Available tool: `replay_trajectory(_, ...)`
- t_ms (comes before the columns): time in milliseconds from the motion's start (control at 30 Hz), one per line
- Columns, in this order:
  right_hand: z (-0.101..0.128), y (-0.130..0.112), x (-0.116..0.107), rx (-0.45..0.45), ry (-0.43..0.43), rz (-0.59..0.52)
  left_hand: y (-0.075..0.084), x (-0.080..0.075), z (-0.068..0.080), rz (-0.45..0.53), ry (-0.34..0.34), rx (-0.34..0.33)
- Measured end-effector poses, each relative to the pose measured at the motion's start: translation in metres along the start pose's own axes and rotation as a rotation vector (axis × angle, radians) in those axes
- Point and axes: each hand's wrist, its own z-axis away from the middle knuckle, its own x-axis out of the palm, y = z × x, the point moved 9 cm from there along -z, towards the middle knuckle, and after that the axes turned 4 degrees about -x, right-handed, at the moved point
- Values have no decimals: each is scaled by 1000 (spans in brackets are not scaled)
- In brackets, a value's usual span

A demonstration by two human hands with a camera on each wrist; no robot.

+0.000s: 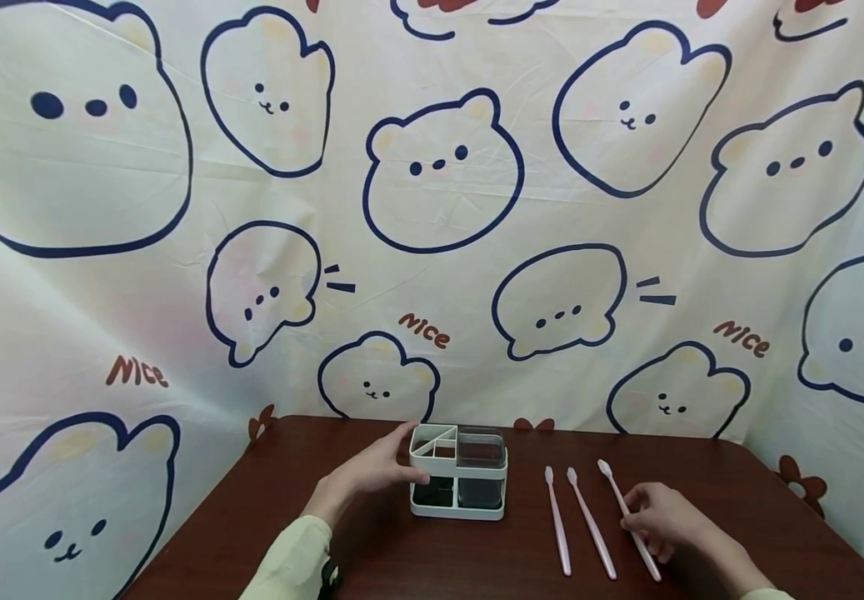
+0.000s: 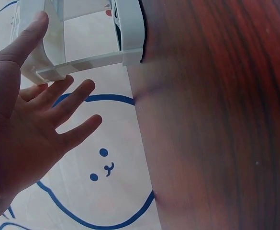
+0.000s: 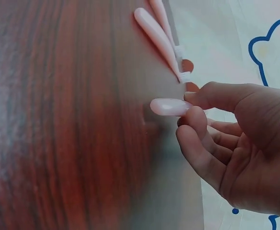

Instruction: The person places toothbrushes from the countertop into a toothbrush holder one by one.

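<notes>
Bear-print cloth backs the dark worktop (image 1: pixel 402 558), where the left hand (image 1: pixel 372 471) rests spread against a white holder (image 1: pixel 458 472) that could slide if nudged. The right hand (image 1: pixel 660 517) pinches the outermost of three toothbrushes (image 1: pixel 626 517) near its handle end, a thin grip that might slip.

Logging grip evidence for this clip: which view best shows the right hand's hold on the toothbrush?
The right wrist view: the right hand pinches the pink toothbrush between thumb and fingertips. The head view shows that hand over the rightmost toothbrush, but small. The left wrist view shows neither.
</notes>
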Motion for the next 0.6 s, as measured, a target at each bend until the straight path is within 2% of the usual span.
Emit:
replay_trajectory(367,0,-24,-8,-105,55,-37,1,1,0,-1,-5,0)
replay_trajectory(600,0,-47,-13,-162,106,-40,3,0,0,-12,-13,2)
